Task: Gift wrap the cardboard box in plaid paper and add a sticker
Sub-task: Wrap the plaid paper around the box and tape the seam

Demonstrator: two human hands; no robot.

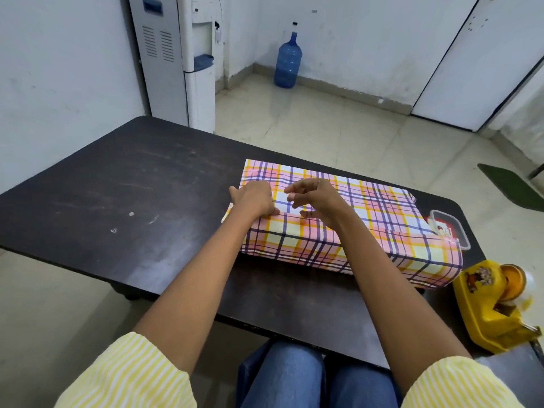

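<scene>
Glossy plaid paper [368,201], scuffed table [117,184]

Left hand [254,201] palm-down; right hand [316,200] loosely curled.

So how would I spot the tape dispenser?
Find the dark table. At its near right corner, just past the plaid-wrapped box, sits the tape dispenser. It is solid bright yellow, unlike the clear container behind the box.

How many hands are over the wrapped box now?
2. The left hand rests on the paper seam near the left end of the wrapped box; the right hand is beside it, nearer the middle.
</scene>
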